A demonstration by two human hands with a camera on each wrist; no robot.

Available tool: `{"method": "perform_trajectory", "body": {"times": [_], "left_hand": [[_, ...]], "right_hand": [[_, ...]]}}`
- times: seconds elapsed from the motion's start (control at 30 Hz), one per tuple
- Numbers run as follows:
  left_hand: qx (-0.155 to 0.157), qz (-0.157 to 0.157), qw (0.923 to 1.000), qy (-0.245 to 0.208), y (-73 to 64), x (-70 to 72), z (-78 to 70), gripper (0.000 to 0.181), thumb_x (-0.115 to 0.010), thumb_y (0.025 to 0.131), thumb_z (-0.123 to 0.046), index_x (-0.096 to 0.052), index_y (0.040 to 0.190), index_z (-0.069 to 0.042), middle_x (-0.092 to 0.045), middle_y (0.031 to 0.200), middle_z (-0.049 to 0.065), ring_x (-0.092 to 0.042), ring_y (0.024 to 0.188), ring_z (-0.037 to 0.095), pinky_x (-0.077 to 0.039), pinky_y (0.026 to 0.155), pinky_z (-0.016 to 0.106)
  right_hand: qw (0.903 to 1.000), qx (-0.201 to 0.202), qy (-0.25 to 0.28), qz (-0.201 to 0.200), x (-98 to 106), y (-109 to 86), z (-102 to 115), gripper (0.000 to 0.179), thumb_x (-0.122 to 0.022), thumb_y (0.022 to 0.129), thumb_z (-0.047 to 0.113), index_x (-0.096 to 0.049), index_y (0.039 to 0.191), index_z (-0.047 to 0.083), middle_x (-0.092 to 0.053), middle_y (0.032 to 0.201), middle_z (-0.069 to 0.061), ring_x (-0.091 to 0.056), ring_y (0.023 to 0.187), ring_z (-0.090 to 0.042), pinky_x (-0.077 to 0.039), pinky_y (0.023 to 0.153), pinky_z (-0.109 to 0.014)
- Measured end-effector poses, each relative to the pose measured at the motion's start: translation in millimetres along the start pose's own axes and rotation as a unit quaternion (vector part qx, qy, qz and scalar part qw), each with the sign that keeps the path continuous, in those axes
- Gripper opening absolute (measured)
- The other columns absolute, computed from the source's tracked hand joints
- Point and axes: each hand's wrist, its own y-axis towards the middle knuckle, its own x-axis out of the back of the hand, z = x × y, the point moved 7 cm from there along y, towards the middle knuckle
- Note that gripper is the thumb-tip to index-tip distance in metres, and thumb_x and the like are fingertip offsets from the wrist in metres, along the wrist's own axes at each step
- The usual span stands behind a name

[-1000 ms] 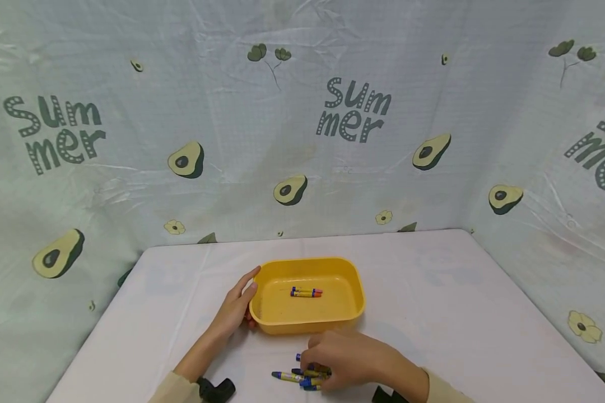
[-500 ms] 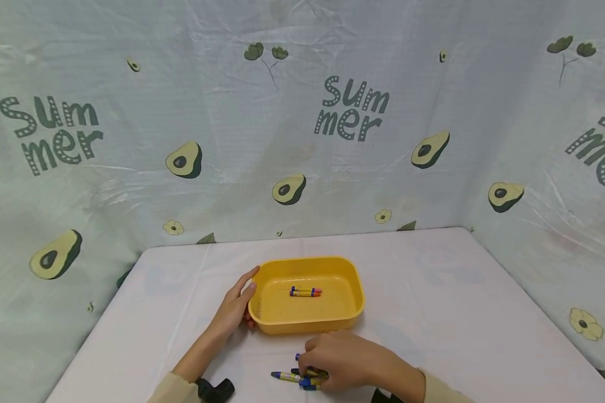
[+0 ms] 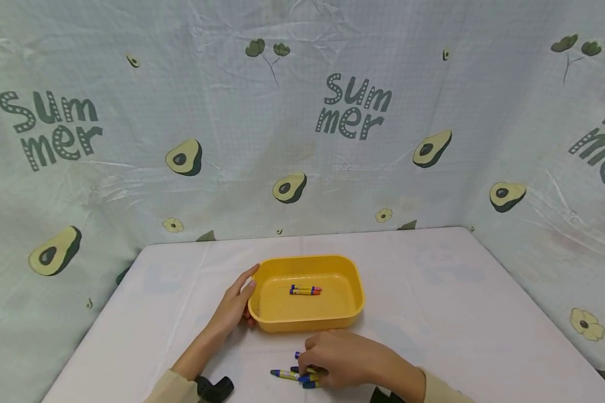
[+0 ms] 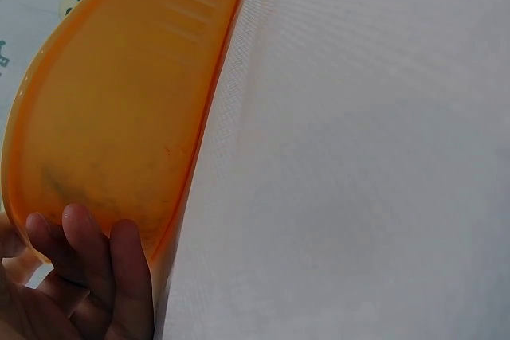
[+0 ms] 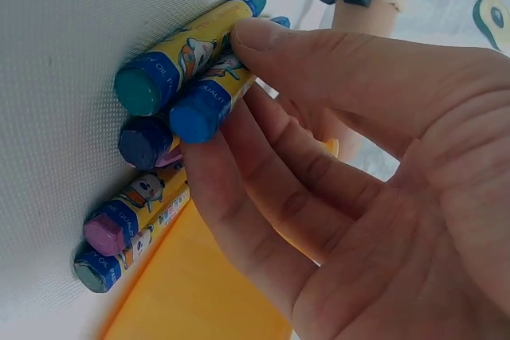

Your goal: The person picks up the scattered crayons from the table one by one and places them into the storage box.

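At the left end of a shallow yellow plastic tray [image 3: 307, 326], my left hand [image 3: 230, 309] grips the rim and outer wall; its curled fingers [image 4: 89, 256] lie against the wall in the left wrist view. Inside the tray, an orange-tipped and a pink-tipped oil pastel [image 3: 305, 292] lie side by side. In front of the tray, my right hand [image 3: 345, 358] pinches a blue oil pastel [image 5: 198, 115] between thumb and index finger. Around it on the table lie a teal one [image 5: 179, 57], a dark blue one [image 5: 143, 143], a pink-purple one [image 5: 119, 219] and a dark green one [image 5: 100, 271].
A white cloth covers the table [image 3: 423, 280]. Hanging sheets with printed avocados and lettering [image 3: 353, 106] stand behind it and at both sides. Each wrist carries a black device, such as the left wrist camera [image 3: 215, 388].
My right hand has shifted very slightly left over the oil pastels. The left hand and the tray keep their place.
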Motion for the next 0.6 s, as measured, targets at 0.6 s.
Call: {"method": "perform_trajectory", "body": {"times": [0.6], "left_hand": [[0.000, -0.003, 1.0000, 0.000, 0.5, -0.5, -1.4, 0.038, -0.038, 0.104, -0.037, -0.037, 0.141, -0.047, -0.045, 0.059, 0.006, -0.049, 0.046, 0.022, -0.051, 0.050, 0.034]], "right_hand": [[0.9976, 0.028, 0.064, 0.006, 6.2, -1.2, -7.5, 0.028, -0.071, 0.082, 0.015, -0.068, 0.106, 0.028, -0.055, 0.085, 0.017, -0.044, 0.066, 0.005, -0.038, 0.058, -0.011]]}}
